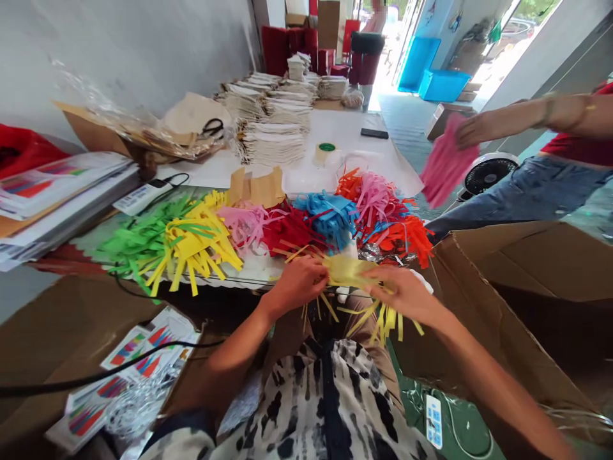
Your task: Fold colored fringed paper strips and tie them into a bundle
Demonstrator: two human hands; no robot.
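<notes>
My left hand [297, 282] and my right hand [405, 292] are both closed on a yellow paper fringe [347, 270], held between them just above my lap at the table's near edge. Its cut strips hang down below my right hand. Right behind it, heaps of cut paper fringe lie in a row on the table: green [138, 243], yellow [198, 243], pink [244, 223], red [287, 230], blue [328, 214] and orange [400, 236].
Another person at the right holds a pink sheet [445, 163]. An open cardboard box [527, 281] stands at my right. Stacks of white paper [272, 124], a tape roll [326, 152], scissors [211, 128] and a phone [374, 133] lie farther back. Printed packets [129, 358] lie at lower left.
</notes>
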